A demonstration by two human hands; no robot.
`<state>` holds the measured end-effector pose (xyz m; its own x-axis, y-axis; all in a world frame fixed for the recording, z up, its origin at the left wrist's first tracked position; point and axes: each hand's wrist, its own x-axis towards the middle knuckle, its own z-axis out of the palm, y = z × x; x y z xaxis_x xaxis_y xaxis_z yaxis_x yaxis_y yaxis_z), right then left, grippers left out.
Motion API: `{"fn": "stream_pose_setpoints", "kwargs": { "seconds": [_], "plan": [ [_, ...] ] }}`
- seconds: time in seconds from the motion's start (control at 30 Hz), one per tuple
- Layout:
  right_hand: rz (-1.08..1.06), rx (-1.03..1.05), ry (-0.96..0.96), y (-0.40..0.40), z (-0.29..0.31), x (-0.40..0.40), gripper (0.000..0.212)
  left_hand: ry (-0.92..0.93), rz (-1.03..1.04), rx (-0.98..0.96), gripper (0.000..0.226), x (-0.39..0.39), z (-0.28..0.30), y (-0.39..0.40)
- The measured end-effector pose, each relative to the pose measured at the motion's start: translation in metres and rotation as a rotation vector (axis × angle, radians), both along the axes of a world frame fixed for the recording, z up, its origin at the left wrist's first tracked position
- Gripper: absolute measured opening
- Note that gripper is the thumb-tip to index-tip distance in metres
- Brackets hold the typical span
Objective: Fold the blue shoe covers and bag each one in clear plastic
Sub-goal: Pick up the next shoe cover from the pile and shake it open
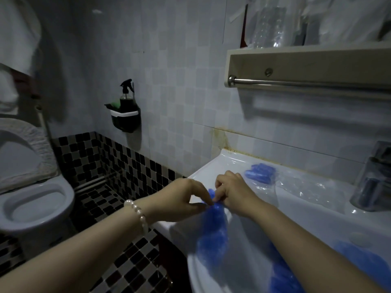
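Observation:
A blue shoe cover point(212, 233) hangs stretched over the left rim of the white sink point(232, 159). My left hand point(182, 199) and my right hand point(234, 191) both pinch its top edge, fingertips close together. A folded blue shoe cover point(260, 173) lies inside clear plastic on the sink's back ledge. Loose clear plastic bags point(306, 187) lie just to its right. More blue shoe covers point(364, 263) sit in the basin at the lower right, partly hidden by my right forearm.
A chrome tap point(374, 178) stands at the sink's right. Above it, a shelf with a metal towel rail point(306, 83) holds plastic items. A spray bottle in a wall holder point(125, 111) is on the tiles. A toilet point(36, 199) stands to the left.

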<state>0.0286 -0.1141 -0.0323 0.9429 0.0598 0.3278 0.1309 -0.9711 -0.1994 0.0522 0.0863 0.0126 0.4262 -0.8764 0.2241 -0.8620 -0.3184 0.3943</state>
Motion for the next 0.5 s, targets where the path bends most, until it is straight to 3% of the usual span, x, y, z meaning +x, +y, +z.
{"fn": "stream_pose_setpoints", "kwargs": {
  "seconds": [0.07, 0.17, 0.4, 0.5],
  "plan": [
    [-0.008, 0.080, 0.006, 0.000, -0.005, 0.011, 0.013, -0.072, -0.049, -0.060, 0.025, 0.006, -0.013, -0.004],
    [-0.068, 0.199, -0.002, 0.003, -0.005, 0.019, 0.014, -0.116, -0.087, 0.038, 0.035, 0.007, -0.037, -0.010],
    [-0.247, 0.122, 0.021, 0.007, -0.002, 0.028, 0.027, -0.033, 0.123, 0.142, 0.060, 0.028, -0.050, -0.017],
    [-0.231, 0.292, -0.032, 0.012, -0.004, 0.024, 0.030, -0.081, 0.175, 0.139, 0.056, 0.035, -0.049, -0.024]
  ]
}}
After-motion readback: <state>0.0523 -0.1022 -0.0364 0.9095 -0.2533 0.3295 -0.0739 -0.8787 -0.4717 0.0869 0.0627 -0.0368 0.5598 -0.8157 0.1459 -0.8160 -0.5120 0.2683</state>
